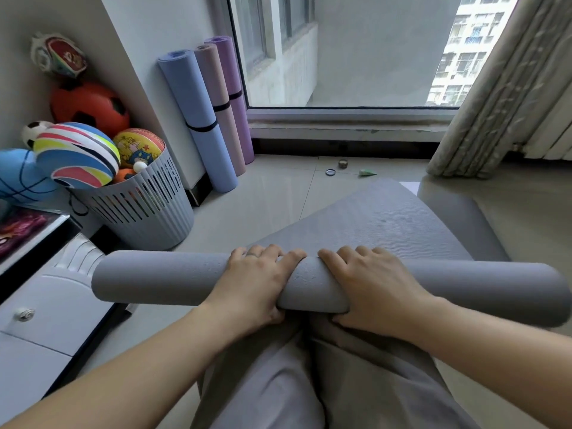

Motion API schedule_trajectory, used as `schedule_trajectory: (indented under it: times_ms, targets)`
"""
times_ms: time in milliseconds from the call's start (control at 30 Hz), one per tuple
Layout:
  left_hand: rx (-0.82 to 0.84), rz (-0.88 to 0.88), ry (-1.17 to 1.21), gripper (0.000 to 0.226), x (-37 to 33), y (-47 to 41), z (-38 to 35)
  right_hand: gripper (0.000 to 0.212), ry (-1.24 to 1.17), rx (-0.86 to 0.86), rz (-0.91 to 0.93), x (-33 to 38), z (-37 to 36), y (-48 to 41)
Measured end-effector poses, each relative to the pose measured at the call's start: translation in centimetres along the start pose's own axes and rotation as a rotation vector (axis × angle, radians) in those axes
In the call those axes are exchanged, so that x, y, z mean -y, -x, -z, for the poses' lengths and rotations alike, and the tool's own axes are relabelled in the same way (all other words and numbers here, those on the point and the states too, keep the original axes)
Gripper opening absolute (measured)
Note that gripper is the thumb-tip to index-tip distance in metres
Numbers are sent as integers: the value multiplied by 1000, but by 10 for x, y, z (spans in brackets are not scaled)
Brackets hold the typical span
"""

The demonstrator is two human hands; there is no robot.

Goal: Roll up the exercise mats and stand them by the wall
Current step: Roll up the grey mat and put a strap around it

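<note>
A grey exercise mat (pixel 380 218) lies on the tiled floor, partly rolled. Its rolled part (pixel 161 278) runs left to right just in front of my knees, and the flat part stretches away toward the window. My left hand (pixel 257 280) and my right hand (pixel 368 283) grip the middle of the roll side by side, fingers over the top and thumbs underneath. Three rolled mats stand against the wall at the back left, each with a black band: a blue one (pixel 198 119), a pink one (pixel 218 100) and a purple one (pixel 235 94).
A grey slatted basket (pixel 145 212) full of balls stands at left beside the standing mats. A white cabinet (pixel 46 305) fills the lower left. Small items (pixel 342 164) lie on the floor near the window sill. A curtain (pixel 495 97) hangs at right.
</note>
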State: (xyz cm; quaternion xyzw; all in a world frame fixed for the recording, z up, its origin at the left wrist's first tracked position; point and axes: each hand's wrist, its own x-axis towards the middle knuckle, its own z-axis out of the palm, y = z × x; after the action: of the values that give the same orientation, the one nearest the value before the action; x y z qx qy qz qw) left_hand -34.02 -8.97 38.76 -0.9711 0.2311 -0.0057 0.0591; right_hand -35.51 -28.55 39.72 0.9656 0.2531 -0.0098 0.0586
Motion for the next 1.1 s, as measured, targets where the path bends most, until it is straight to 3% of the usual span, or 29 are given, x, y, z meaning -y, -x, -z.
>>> schedule_trajectory:
  times_ms: [100,300,467,667,833,967,1033,1100]
  targets:
    - [-25,-15,13,80,0,-2,8,63,-97,-37,-42,-8,7,-1]
    - [-121,-35,43,82,2,5,55,59,-28,-61,94,-29,67,1]
    - [168,-113,216,77,-9,26,51,63,-118,193,161,-17,61,16]
    - [372,-174,352,68,-12,20,40,72,-338,368,116,-16,30,18]
    - [568,-188,428,75,1,-2,38,85,-75,166,130,2,26,39]
    - [709,-166,509,70,7,-20,37,84,-82,137,89,7,13,33]
    - [658,-164,524,71,9,-21,36,78,-158,143,67,-3,12,24]
    - [485,-157,358,86,5,-15,31,80,-240,200,70,-12,15,12]
